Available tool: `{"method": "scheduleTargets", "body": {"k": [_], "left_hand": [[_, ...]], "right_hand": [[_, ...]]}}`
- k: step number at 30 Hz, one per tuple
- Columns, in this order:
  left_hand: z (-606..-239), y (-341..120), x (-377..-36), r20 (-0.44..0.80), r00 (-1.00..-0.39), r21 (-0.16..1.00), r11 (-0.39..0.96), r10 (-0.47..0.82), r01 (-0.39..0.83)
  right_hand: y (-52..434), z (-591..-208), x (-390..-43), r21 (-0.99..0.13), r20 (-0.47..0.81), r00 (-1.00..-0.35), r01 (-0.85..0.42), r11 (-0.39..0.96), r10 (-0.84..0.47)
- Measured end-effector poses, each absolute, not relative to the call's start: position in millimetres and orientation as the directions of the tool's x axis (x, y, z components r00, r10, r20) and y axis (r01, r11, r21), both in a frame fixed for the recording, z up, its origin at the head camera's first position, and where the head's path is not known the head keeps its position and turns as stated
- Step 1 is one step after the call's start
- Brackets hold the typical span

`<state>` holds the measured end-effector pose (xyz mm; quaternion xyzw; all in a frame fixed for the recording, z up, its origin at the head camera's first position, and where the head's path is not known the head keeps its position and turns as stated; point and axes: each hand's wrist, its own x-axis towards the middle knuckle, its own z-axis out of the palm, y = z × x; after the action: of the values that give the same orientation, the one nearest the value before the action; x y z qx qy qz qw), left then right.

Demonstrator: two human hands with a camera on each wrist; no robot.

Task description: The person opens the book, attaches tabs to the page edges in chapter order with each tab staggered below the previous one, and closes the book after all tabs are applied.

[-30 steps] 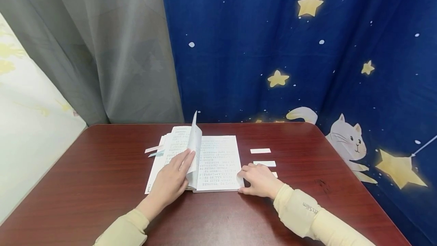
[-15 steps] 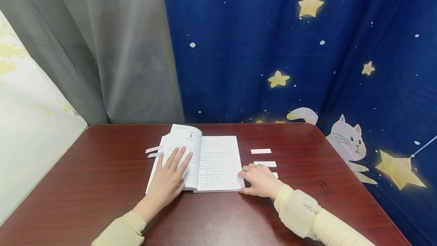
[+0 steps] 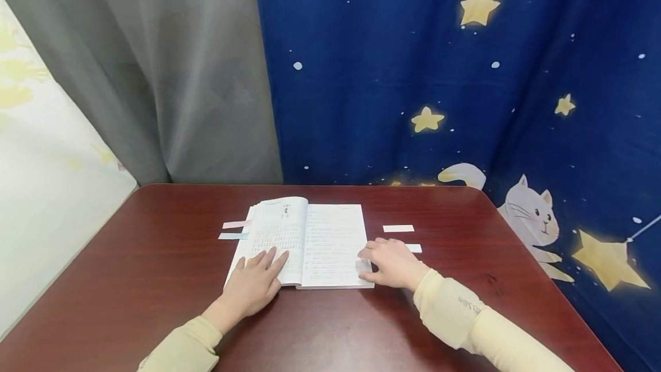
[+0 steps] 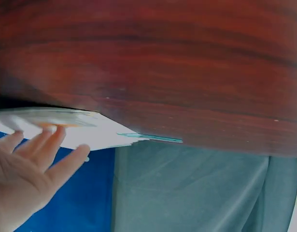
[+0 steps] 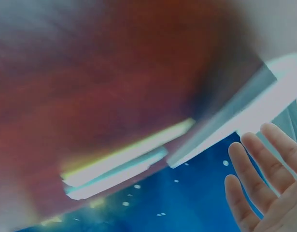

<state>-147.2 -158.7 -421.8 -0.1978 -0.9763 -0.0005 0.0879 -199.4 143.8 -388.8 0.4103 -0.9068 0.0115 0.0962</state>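
An open book [image 3: 310, 240] with printed pages lies flat on the dark red table [image 3: 155, 280]. My left hand [image 3: 255, 280] presses flat on the lower part of the left page, fingers straight; the left wrist view shows those fingers [image 4: 47, 145] against the book's edge [image 4: 76, 130]. My right hand [image 3: 389, 260] lies on the lower right corner of the right page with fingers relaxed, and it holds nothing. In the right wrist view the fingers [image 5: 257, 179] spread beside the blurred book edge [image 5: 225, 125].
Paper strips lie on the table: a pink strip [image 3: 235, 224] and a blue strip [image 3: 232, 236] left of the book, a white strip [image 3: 398, 228] and another strip [image 3: 415, 248] on its right. A grey curtain [image 3: 155, 73] and blue starry cloth [image 3: 439, 73] hang behind.
The upright page has fallen flat onto the left side. My left hand slid down toward the book's lower edge; my right hand shifted slightly up onto the right page.
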Motion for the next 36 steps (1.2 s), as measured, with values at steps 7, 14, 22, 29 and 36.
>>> {"method": "scheduleTargets", "body": {"k": [7, 14, 22, 29, 36], "left_hand": [[-420.7, -154.4, -139.9, 0.093, -0.941, 0.048, 0.943, 0.325, 0.330], [-421.3, -140.5, -139.7, 0.080, -0.938, 0.032, 0.940, 0.337, 0.341], [-417.2, -125.1, -142.9, 0.107, -0.921, 0.001, 0.926, 0.376, 0.378], [-416.3, -125.1, -138.9, 0.107, -0.937, -0.029, 0.943, 0.333, 0.331], [-414.8, -124.5, -137.7, 0.099, -0.947, -0.052, 0.952, 0.305, 0.301]], "right_hand": [[104.3, -366.6, -233.5, 0.025, 0.115, -0.688, -0.719, 0.694, -0.717], [64.2, -367.7, -269.3, -0.001, 0.035, -0.722, -0.692, 0.722, -0.691], [53.2, -377.3, -292.4, -0.056, -0.075, -0.793, -0.602, 0.797, -0.605], [54.9, -381.3, -291.6, -0.098, -0.170, -0.783, -0.591, 0.801, -0.598], [60.0, -389.3, -289.0, -0.053, -0.165, -0.799, -0.578, 0.815, -0.578]]}}
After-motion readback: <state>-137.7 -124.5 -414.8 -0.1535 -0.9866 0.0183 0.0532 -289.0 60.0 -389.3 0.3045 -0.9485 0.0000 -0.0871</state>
